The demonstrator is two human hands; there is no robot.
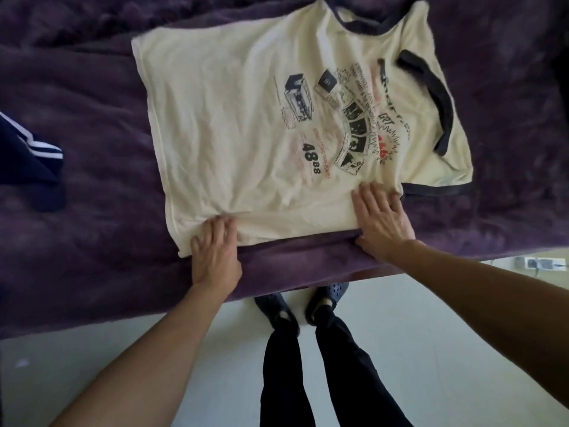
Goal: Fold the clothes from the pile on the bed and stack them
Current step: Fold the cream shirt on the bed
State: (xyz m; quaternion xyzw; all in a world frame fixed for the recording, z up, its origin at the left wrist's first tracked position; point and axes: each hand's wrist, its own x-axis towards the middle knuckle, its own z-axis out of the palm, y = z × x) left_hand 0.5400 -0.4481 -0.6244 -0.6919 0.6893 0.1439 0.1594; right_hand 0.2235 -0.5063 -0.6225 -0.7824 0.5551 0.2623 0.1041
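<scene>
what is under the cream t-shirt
The cream t-shirt lies spread on the purple blanket, which shows around it. The left hand and right hand rest on its near edge. Anything beneath the shirt's middle is covered and cannot be seen.

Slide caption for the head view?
Cream T-shirt on purple blanket, left hand and right hand pressing its near edge.
</scene>
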